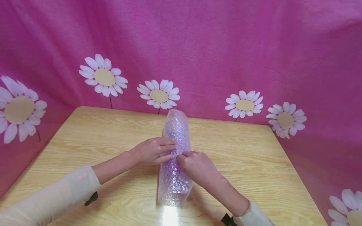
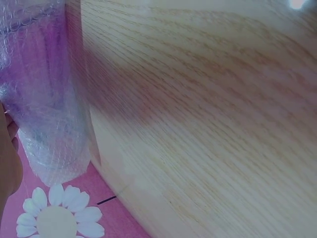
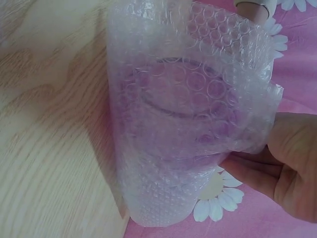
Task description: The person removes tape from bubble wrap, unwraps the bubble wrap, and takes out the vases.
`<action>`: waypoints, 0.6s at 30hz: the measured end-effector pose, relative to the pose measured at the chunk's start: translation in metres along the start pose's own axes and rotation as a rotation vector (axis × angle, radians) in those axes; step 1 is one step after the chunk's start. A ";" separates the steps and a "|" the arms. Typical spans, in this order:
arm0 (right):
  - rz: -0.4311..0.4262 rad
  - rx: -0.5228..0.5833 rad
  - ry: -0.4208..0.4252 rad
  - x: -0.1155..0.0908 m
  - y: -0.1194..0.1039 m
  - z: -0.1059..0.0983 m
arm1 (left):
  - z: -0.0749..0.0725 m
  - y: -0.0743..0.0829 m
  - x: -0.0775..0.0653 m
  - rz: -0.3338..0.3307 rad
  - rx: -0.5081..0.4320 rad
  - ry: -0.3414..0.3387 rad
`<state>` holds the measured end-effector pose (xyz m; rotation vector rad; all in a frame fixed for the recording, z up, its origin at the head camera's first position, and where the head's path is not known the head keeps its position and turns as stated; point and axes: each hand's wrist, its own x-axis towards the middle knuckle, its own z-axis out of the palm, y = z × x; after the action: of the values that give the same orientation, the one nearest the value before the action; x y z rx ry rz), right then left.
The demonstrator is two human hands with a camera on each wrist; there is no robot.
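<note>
A long roll of clear bubble wrap [image 1: 177, 127] lies lengthwise on the table, its far end near the back edge. Through the layers shows a purple object [image 2: 42, 59]; the right wrist view gives it a round, dark-edged rim, like that of a cup or vase. My left hand [image 1: 155, 151] rests on the roll from the left, fingers stretched over its top. From the right, my right hand [image 1: 199, 168] pinches the wrap's loose edge between thumb and fingers, close to the left fingertips. At the near end the wrap extends past the purple object.
The light wooden table [image 1: 240, 150] has rounded back corners. A pink cloth [image 1: 198, 56] with large white daisies hangs behind it and along both sides. Bright light reflects off the tabletop just before the roll's near end.
</note>
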<state>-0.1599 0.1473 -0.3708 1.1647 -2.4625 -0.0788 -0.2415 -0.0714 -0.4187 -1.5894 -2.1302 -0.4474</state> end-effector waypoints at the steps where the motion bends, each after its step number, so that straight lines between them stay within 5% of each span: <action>1: 0.005 0.009 0.011 0.000 0.000 0.001 | 0.000 0.000 0.000 0.000 0.000 -0.001; 18: 0.086 0.106 0.091 0.000 -0.001 0.008 | 0.003 -0.002 0.001 0.010 -0.010 0.038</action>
<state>-0.1624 0.1458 -0.3783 1.0785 -2.4576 0.1288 -0.2436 -0.0696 -0.4210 -1.5843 -2.0941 -0.4819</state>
